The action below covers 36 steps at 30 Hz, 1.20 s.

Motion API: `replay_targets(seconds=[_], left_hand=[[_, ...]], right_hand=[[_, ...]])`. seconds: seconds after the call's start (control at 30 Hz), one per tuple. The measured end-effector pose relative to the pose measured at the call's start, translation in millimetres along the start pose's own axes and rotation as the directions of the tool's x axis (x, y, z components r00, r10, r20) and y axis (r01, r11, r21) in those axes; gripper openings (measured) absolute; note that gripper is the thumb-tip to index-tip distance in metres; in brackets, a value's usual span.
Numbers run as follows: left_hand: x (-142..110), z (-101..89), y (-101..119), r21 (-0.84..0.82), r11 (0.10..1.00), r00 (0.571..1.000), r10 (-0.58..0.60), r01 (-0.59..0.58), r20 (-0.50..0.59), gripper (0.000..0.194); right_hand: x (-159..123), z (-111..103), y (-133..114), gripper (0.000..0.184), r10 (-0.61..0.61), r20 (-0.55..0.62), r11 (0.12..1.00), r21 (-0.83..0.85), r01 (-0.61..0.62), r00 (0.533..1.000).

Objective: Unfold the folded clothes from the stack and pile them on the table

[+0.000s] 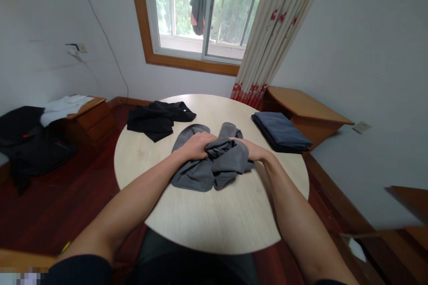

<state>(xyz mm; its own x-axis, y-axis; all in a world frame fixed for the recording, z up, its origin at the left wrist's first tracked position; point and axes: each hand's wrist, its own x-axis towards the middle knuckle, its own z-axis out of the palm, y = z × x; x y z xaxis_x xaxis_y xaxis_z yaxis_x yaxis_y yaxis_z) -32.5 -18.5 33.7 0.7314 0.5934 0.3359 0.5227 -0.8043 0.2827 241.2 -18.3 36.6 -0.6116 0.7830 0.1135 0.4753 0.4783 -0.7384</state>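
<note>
A crumpled grey garment [230, 164] lies bunched on the round pale table [214, 218], its exact kind hard to make out. My left hand [199, 145] grips its bunched middle from the left, fingers closed on the fabric. From the right, my right hand [251, 149] holds the same bunch; folds of cloth cover most of its fingers. Loose parts of the garment spread flat on the tabletop toward me and behind my hands.
Black clothing [157, 118] lies loosely at the table's back left. Folded dark garments, a blue-grey one [281, 128] on top, are stacked at the right edge. Beyond stand a wooden desk [307, 104], a curtain [277, 22], and a low cabinet [93, 120] beside a black bag [40, 156].
</note>
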Motion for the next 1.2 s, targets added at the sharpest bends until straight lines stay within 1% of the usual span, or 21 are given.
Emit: replay_targets(seconds=[0.07,0.1,0.17,0.23,0.3,0.4,0.47,0.53,0.6,0.63,0.7,0.77,0.83,0.87,0.93,1.0,1.07,1.1,1.13,1.17,1.2], left_hand=[[-2,-1.1,-6,0.042,0.984,0.984,-0.171,0.174,-0.053,0.065],[-3,-1.6,-8,0.064,0.956,0.957,-0.282,0.286,-0.065,0.075],[-6,-3.2,-11,0.113,0.877,0.884,-0.466,0.466,-0.028,0.090],[-9,-6.0,-11,0.161,0.834,0.839,-0.541,0.528,0.051,0.091],[-12,-10.1,-10,0.181,0.837,0.839,-0.536,0.516,0.089,0.078],[-19,-21.1,-7,0.135,0.847,0.851,-0.524,0.515,0.041,0.058],[-24,-35.3,-4,0.079,0.848,0.850,-0.517,0.525,-0.097,0.052],[-31,-57.0,0,0.017,0.862,0.818,-0.474,0.507,-0.326,0.051],[-38,-85.1,4,-0.017,0.891,0.744,-0.389,0.454,-0.544,0.051],[-41,-100.6,4,-0.015,0.902,0.705,-0.347,0.430,-0.619,0.048],[-44,-132.4,0,0.014,0.913,0.634,-0.273,0.408,-0.724,0.044],[-43,-161.7,-12,0.055,0.904,0.571,-0.219,0.424,-0.792,0.044],[-38,-183.3,-31,0.090,0.871,0.523,-0.205,0.483,-0.827,0.049],[-35,-189.6,-41,0.103,0.844,0.509,-0.215,0.526,-0.833,0.052],[-32,-190.7,-64,0.125,0.772,0.502,-0.273,0.624,-0.821,0.059],[-34,-176.8,-85,0.162,0.675,0.531,-0.385,0.719,-0.754,0.064],[-41,-152.6,-102,0.228,0.579,0.585,-0.560,0.783,-0.586,0.064],[-45,-139.4,-108,0.262,0.542,0.597,-0.663,0.799,-0.451,0.063],[-48,-126.9,-113,0.286,0.522,0.593,-0.744,0.804,-0.308,0.064],[-51,-116.3,-115,0.305,0.507,0.576,-0.791,0.806,-0.206,0.066],[-52,-108.2,-114,0.322,0.492,0.556,-0.818,0.809,-0.147,0.067]], right_hand=[[-1,2,-2,0.045,0.038,-0.048,0.999,-0.037,-0.040,0.998],[-1,3,-2,0.037,0.055,-0.097,0.997,-0.056,-0.061,0.994],[-3,3,0,0.030,0.068,-0.250,0.990,-0.106,-0.097,0.966],[-5,0,5,0.027,0.051,-0.435,0.978,-0.160,-0.132,0.899],[-6,-5,8,0.029,0.027,-0.591,0.968,-0.184,-0.168,0.806],[-9,-7,8,0.033,0.003,-0.740,0.963,-0.179,-0.200,0.672],[-11,-5,3,0.032,-0.032,-0.799,0.961,-0.190,-0.202,0.600],[-10,-3,-8,0.032,-0.114,-0.833,0.959,-0.234,-0.158,0.542],[0,-6,-25,0.030,-0.229,-0.842,0.948,-0.307,-0.084,0.488],[9,-10,-36,0.029,-0.293,-0.837,0.935,-0.352,-0.045,0.461],[38,-26,-62,0.024,-0.408,-0.826,0.896,-0.444,-0.003,0.390],[79,-47,-89,0.023,-0.502,-0.807,0.855,-0.517,0.039,0.312],[129,-68,-108,0.030,-0.542,-0.773,0.829,-0.556,0.061,0.328],[154,-76,-113,0.039,-0.535,-0.758,0.830,-0.554,0.065,0.373],[199,-82,-108,0.059,-0.474,-0.701,0.851,-0.520,0.074,0.534],[227,-76,-87,0.074,-0.372,-0.633,0.882,-0.469,0.046,0.678],[232,-61,-57,0.082,-0.258,-0.547,0.896,-0.443,-0.014,0.796],[225,-53,-40,0.080,-0.191,-0.509,0.894,-0.443,-0.066,0.839],[212,-47,-25,0.075,-0.124,-0.480,0.884,-0.451,-0.123,0.868],[194,-42,-11,0.067,-0.061,-0.464,0.868,-0.462,-0.182,0.884],[173,-39,2,0.059,-0.004,-0.466,0.843,-0.477,-0.248,0.885]])
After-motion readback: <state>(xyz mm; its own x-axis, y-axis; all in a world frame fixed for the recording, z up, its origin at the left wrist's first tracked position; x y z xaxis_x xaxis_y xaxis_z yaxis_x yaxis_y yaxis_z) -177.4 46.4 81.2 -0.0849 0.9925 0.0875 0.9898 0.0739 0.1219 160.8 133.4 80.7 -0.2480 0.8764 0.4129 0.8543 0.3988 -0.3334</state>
